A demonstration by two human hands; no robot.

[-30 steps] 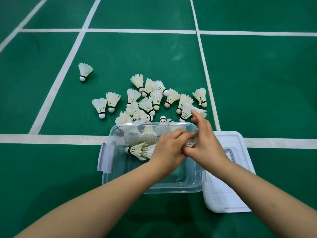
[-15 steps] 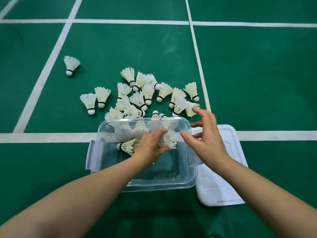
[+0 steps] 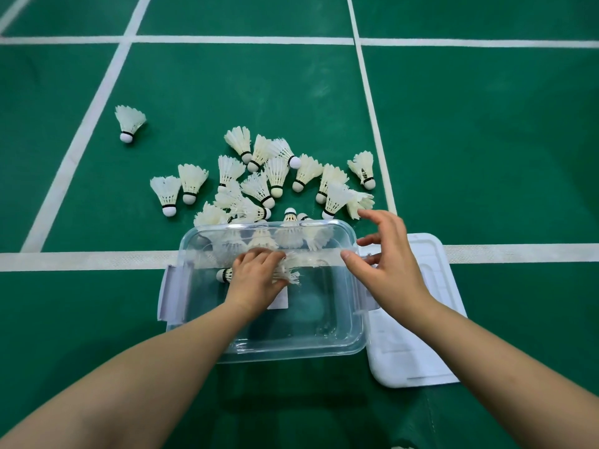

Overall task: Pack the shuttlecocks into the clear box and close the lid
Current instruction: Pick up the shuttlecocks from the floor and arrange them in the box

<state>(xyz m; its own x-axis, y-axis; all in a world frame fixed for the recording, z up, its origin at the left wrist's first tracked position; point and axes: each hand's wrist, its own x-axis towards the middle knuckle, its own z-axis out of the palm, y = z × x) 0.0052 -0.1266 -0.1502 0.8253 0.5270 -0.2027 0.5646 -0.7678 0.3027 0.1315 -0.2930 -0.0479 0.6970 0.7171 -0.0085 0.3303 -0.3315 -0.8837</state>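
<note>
Down in clear plastic box (image 3: 291, 351), left hand (image 3: 256, 277) grips feathery shuttlecocks (image 3: 290, 276), right hand (image 3: 389, 270) spread

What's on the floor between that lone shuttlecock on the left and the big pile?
Nothing: only bare green floor separates the lone shuttlecock from the pile, as the head view shows.

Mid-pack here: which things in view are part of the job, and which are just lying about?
Job: clear box; white lid beside it; shuttlecock pile beyond the box; lone shuttlecock far left; shuttlecocks in the box, held by the left hand; right hand.

Just background: white court lines; green floor.
</note>
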